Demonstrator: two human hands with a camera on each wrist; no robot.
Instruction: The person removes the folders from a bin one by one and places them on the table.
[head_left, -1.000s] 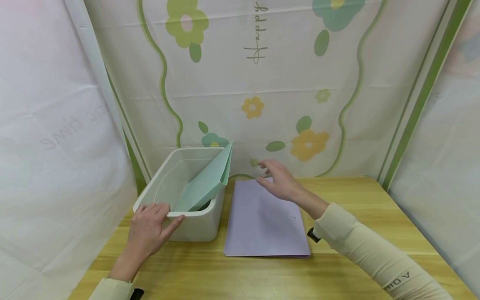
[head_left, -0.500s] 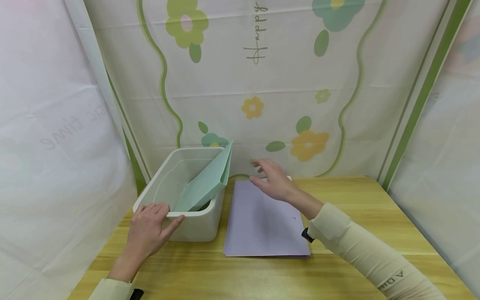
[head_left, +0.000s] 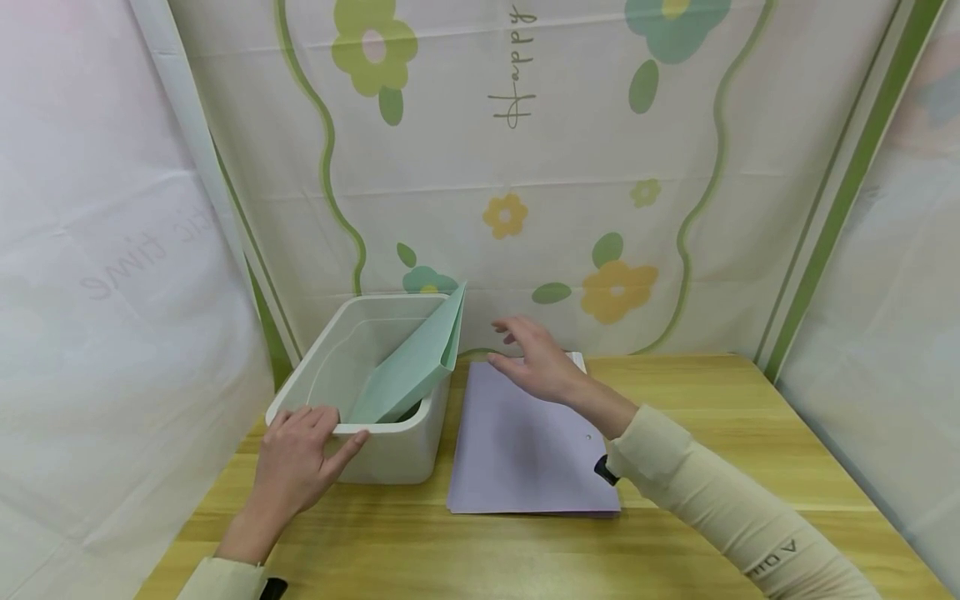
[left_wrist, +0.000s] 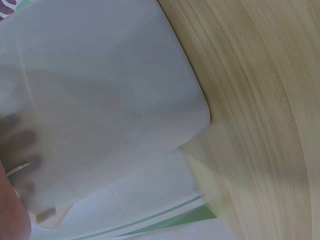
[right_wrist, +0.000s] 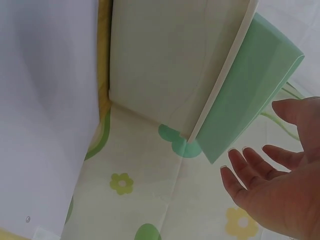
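A white plastic bin [head_left: 390, 458] stands at the left of the table, and a light green folder [head_left: 405, 367] leans inside with its upper end above the rim. My left hand [head_left: 296, 458] grips the bin's near rim, thumb outside and fingers over the edge; they show faintly through the wall [left_wrist: 115, 90] in the left wrist view. My right hand [head_left: 543, 367] hangs in the air over the far end of a purple folder [head_left: 517, 450], fingers loosely bent and holding nothing. In the right wrist view its fingertips [right_wrist: 227, 172] point toward the green folder [right_wrist: 250, 90], apart from it.
The purple folder lies flat on the wooden table [head_left: 517, 558], right of the bin. A white corner [head_left: 577, 361] shows past its far edge, behind the right hand. A flower-printed curtain [head_left: 555, 192] hangs along the back, with white sheets [head_left: 112, 333] at the sides.
My right hand has drifted left over the purple folder, toward the bin, uncovering a white corner behind it. The left hand, bin and folders stay put.
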